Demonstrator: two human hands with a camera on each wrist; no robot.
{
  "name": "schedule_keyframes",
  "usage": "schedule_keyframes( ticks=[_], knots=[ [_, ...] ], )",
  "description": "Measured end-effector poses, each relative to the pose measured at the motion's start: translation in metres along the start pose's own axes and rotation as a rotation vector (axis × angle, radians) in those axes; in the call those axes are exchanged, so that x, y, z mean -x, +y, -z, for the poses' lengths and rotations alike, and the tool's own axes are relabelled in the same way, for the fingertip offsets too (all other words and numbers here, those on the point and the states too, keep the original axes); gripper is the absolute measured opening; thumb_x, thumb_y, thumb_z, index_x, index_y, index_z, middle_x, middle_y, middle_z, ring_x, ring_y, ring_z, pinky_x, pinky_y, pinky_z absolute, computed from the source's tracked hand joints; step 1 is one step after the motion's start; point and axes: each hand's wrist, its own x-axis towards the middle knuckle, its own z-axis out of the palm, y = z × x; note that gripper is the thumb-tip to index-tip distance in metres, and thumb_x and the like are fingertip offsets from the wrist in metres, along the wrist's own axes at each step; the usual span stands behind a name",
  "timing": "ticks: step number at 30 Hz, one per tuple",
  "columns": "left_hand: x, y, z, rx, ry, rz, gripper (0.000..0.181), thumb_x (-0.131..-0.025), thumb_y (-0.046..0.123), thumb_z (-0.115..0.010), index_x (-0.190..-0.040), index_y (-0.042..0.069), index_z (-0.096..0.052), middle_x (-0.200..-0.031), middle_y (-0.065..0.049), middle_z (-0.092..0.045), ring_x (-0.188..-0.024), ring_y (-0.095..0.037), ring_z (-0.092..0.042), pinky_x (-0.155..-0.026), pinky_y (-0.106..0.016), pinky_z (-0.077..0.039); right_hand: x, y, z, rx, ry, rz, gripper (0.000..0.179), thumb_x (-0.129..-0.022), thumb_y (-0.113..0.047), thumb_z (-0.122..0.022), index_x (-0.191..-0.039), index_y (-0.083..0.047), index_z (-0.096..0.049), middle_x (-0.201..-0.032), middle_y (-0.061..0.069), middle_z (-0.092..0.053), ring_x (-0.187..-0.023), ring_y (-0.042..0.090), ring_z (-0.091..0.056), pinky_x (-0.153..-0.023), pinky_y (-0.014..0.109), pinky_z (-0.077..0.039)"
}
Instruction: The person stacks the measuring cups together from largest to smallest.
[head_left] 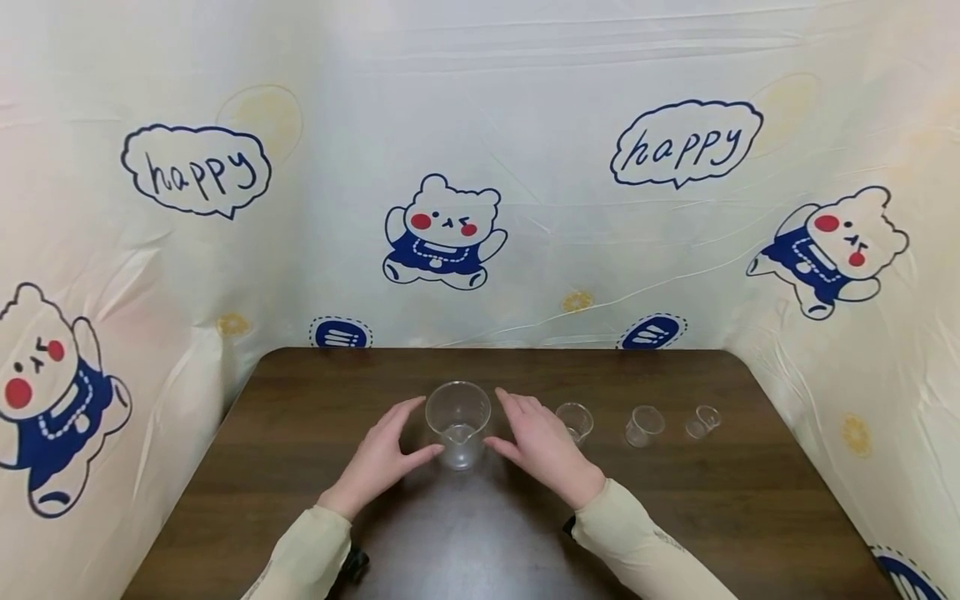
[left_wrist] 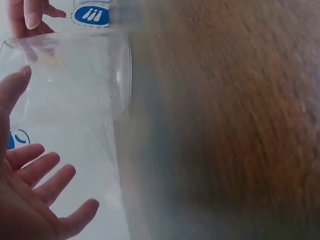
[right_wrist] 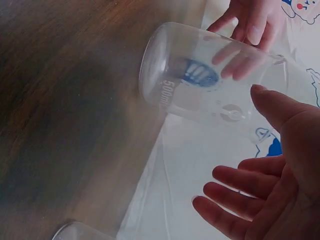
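A large clear beaker [head_left: 459,425] with a pouring lip stands upright on the table; "500ml" is printed on its side in the right wrist view, where its wall [right_wrist: 200,75] is see-through. My left hand [head_left: 382,450] is at its left side, thumb and fingers spread apart. On the opposite side my right hand [head_left: 543,442] is held the same way, fingers extended. Both wrist views show the palms facing the beaker, the left hand [left_wrist: 30,185] and the right hand [right_wrist: 265,185] seeming just short of its glass. Whether any fingertip touches cannot be told.
To the right stand three smaller clear beakers in a row, shrinking in size: one [head_left: 576,417] partly behind my right hand, a middle one [head_left: 645,425] and the smallest [head_left: 705,421]. The dark wooden table [head_left: 465,542] ends at a printed cloth backdrop [head_left: 555,250].
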Motion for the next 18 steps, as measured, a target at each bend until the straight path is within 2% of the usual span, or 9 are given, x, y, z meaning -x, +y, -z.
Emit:
schedule_keyframes(
  ticks=[5, 11, 18],
  knots=[
    [-0.0026, -0.0004, -0.0032, 0.122, -0.047, 0.010, 0.085, -0.085, 0.046, -0.086, -0.153, 0.015, -0.047, -0.153, -0.010, -0.052, -0.143, -0.034, -0.047, -0.114, -0.061, -0.039, -0.0036, 0.0011, -0.0019, -0.076, -0.076, -0.026, 0.074, -0.096, -0.044, -0.075, -0.147, 0.004, -0.051, -0.134, 0.022, -0.066, -0.121, 0.036, -0.065, -0.099, 0.049, -0.055],
    [-0.0062, 0.0025, -0.0046, 0.153, -0.068, 0.011, 0.084, -0.085, 0.044, -0.087, -0.154, 0.016, -0.047, -0.154, -0.009, -0.051, -0.144, -0.033, -0.046, -0.115, -0.061, -0.037, -0.0071, 0.0038, -0.0054, -0.202, -0.146, -0.087, 0.073, -0.097, -0.041, -0.075, -0.150, 0.002, -0.049, -0.139, 0.021, -0.063, -0.127, 0.036, -0.062, -0.102, 0.050, -0.053],
    [-0.0094, 0.0019, -0.0049, 0.187, -0.062, -0.021, 0.081, -0.084, 0.037, -0.088, -0.152, 0.017, -0.048, -0.150, -0.007, -0.056, -0.139, -0.032, -0.052, -0.113, -0.061, -0.039, -0.0105, 0.0069, -0.0105, -0.280, -0.189, -0.115, 0.078, -0.096, -0.043, -0.074, -0.154, 0.000, -0.045, -0.147, 0.020, -0.057, -0.132, 0.033, -0.060, -0.105, 0.049, -0.051]
  ],
)
